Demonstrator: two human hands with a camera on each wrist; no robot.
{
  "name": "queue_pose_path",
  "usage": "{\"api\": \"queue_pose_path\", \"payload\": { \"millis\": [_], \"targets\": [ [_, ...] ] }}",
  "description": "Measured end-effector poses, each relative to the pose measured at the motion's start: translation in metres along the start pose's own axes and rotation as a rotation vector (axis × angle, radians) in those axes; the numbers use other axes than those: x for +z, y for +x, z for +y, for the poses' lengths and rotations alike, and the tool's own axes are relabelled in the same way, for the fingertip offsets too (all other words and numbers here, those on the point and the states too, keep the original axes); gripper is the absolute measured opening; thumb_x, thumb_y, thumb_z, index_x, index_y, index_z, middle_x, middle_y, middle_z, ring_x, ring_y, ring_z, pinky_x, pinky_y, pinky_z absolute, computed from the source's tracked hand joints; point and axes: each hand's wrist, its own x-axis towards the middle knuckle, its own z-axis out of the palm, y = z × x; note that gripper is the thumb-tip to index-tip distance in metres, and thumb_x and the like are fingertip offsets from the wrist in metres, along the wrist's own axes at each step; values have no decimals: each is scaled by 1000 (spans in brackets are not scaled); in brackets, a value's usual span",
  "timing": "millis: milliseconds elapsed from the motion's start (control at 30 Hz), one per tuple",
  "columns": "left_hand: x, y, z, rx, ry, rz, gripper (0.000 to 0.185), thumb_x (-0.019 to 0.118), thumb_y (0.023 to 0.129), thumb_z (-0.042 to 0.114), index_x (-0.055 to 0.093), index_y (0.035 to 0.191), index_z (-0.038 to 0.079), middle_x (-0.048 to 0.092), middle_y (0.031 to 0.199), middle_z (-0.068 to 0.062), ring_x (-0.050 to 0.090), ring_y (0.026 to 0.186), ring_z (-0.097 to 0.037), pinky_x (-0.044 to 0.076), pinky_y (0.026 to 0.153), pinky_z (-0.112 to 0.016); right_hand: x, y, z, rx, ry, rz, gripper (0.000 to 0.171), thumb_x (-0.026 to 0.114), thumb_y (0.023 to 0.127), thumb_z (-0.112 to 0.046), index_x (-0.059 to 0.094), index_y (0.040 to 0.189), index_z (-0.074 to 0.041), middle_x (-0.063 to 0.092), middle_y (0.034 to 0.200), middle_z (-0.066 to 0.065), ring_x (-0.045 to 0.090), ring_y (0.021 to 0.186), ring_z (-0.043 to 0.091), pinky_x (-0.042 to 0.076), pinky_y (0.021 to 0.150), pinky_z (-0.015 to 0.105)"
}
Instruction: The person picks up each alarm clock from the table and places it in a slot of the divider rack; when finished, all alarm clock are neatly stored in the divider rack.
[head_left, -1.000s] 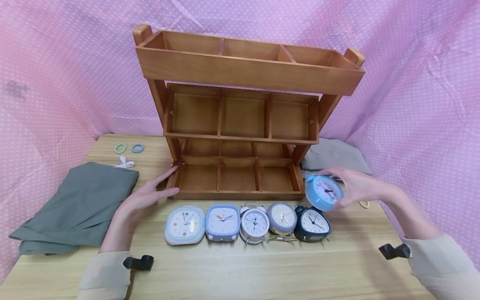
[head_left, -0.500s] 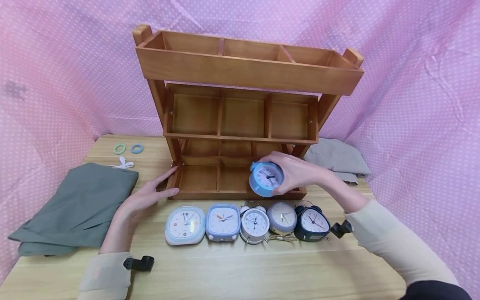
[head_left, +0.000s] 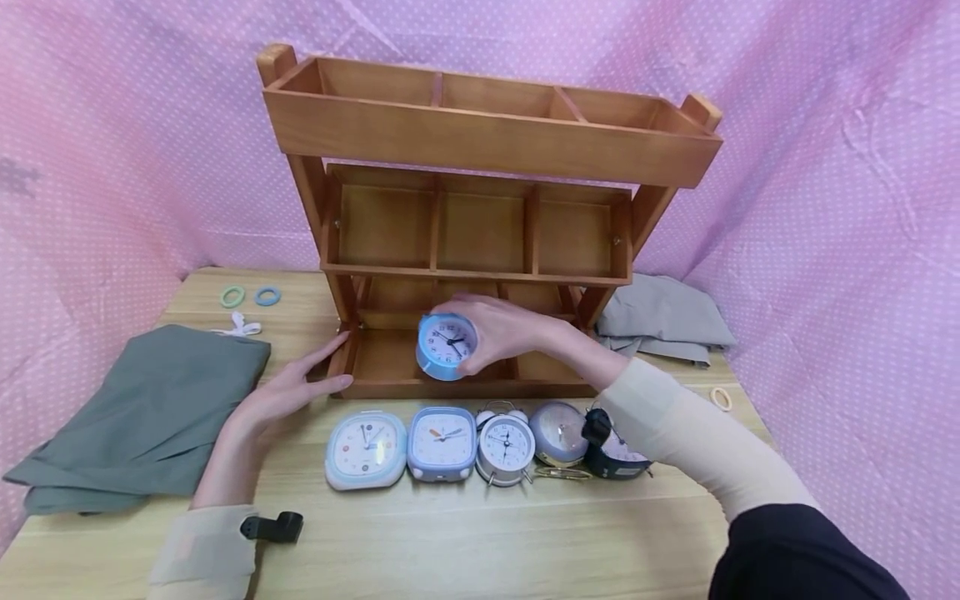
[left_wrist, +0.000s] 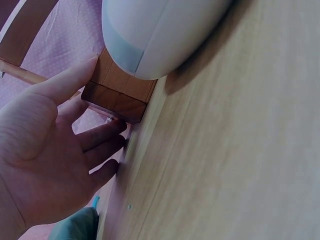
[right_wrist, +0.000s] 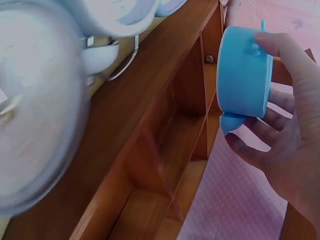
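My right hand [head_left: 504, 332] holds a round light-blue alarm clock [head_left: 446, 347] in front of the lowest tier of a brown wooden shelf [head_left: 495, 154]. In the right wrist view the clock [right_wrist: 243, 72] appears from behind, thumb on one side and fingers on the other. My left hand [head_left: 288, 393] touches the shelf's lower left end with extended thumb and fingers; in the left wrist view they lie around that wooden end [left_wrist: 120, 92]. Along the front stand a white-and-blue clock [head_left: 367, 450], a square blue clock [head_left: 442, 444], a white twin-bell clock [head_left: 505, 450], a round purple-grey clock [head_left: 559, 433] and a dark clock [head_left: 618, 462], partly hidden.
A folded dark green cloth [head_left: 146, 408] lies left, near a green ring [head_left: 232, 297], a blue ring [head_left: 267, 296] and a white bow [head_left: 240, 325]. On the right are a grey cloth [head_left: 663, 317] and a beige ring [head_left: 721, 399]. Pink dotted fabric surrounds the table.
My right hand has carried the light-blue clock leftward from beyond the shelf's right end to its lower left compartments. The left hand has stayed at the shelf's end.
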Motion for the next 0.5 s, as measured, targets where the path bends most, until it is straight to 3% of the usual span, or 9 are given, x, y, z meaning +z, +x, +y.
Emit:
{"api": "queue_pose_path", "payload": {
  "millis": [267, 500],
  "targets": [
    [-1, 0, 0, -1, 14, 0, 83, 62, 99, 53, 12, 164, 43, 11, 175, -12, 10, 159, -48, 18, 119, -76, 2, 52, -3, -134, 132, -102, 95, 86, 74, -28, 43, 156, -5, 58, 147, 10, 55, 131, 20, 47, 113, 35],
    [-1, 0, 0, -6, 17, -2, 82, 61, 100, 53, 12, 165, 42, 10, 175, -12, 10, 159, -49, 19, 119, -75, 6, 81, -8, -160, 204, -231, 91, 81, 75, -9, 40, 156, -5, 56, 149, 9, 53, 130, 17, 44, 113, 30]
  ]
}}
